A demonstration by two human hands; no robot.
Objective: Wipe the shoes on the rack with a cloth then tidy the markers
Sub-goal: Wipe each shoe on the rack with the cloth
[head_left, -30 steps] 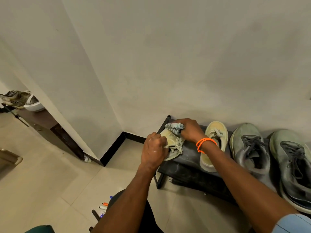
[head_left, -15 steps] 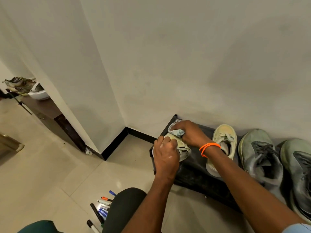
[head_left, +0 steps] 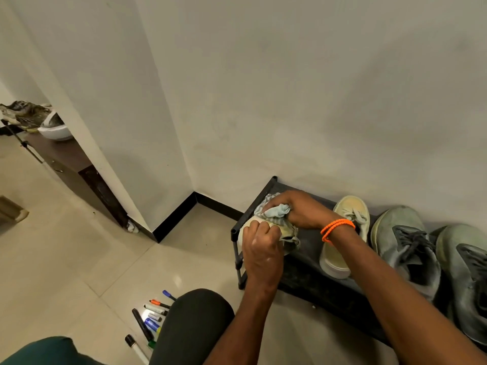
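With our left hand (head_left: 261, 248) gripping the light, stiff-soled shoe (head_left: 286, 237), our right hand (head_left: 295, 209) clutches the soft, bunched cloth (head_left: 276, 211) against it.

orange wristband (head_left: 338, 226) (right wrist), dark trousers (head_left: 192, 320)

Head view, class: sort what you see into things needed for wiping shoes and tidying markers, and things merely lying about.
Job:
cloth
cream shoe held by left hand
second cream shoe
grey shoes
rack
markers

Lying about:
white bowl
dark side table
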